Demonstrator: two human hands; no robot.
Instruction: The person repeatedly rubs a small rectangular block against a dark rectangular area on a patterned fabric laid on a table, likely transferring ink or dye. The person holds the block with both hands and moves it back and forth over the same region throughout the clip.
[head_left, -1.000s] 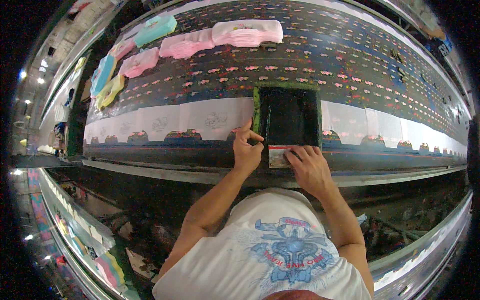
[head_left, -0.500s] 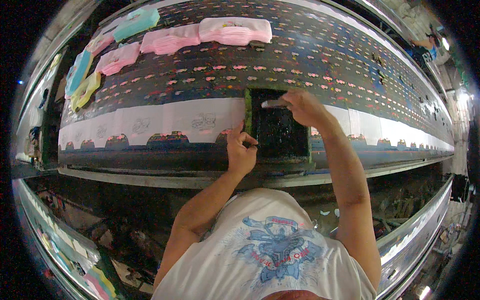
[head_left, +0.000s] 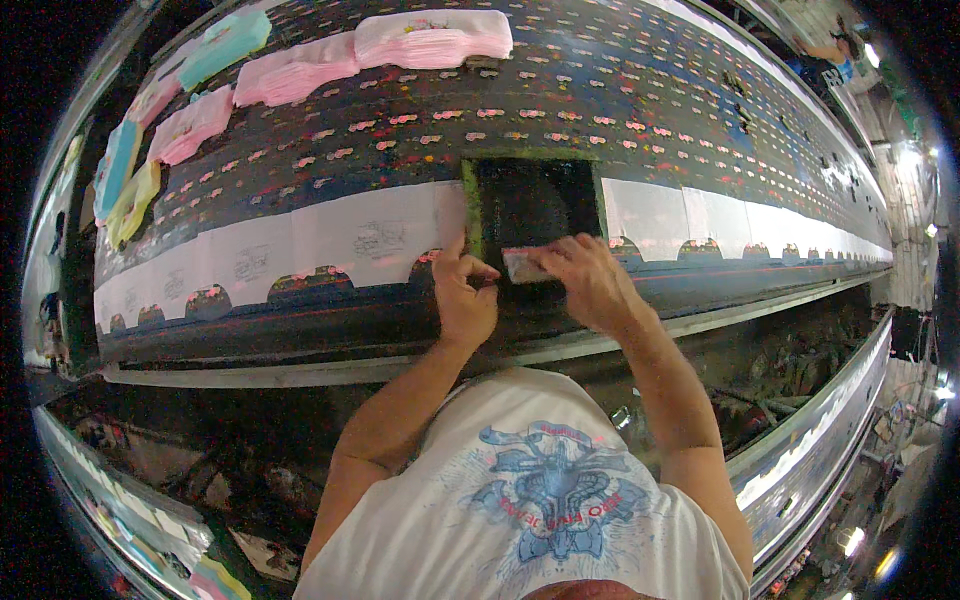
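Observation:
A dark printing screen in a green frame (head_left: 530, 200) lies on a long table among white cut cloth pieces (head_left: 330, 240). My right hand (head_left: 590, 280) grips a small pale squeegee (head_left: 522, 266) at the near edge of the screen. My left hand (head_left: 465, 295) presses on the near left corner of the frame, its fingers curled and the forefinger raised against the green edge.
The long dark table (head_left: 700, 110) is spotted with coloured marks and runs left to right. Stacks of pink cloth pieces (head_left: 430, 38) and teal and yellow ones (head_left: 125, 170) lie along its far side. More white pieces (head_left: 720, 220) continue to the right. A metal rail (head_left: 800, 450) runs below.
My right hand has drawn the squeegee from the far edge of the screen back to the near edge. My left hand has stayed at the frame's near left corner.

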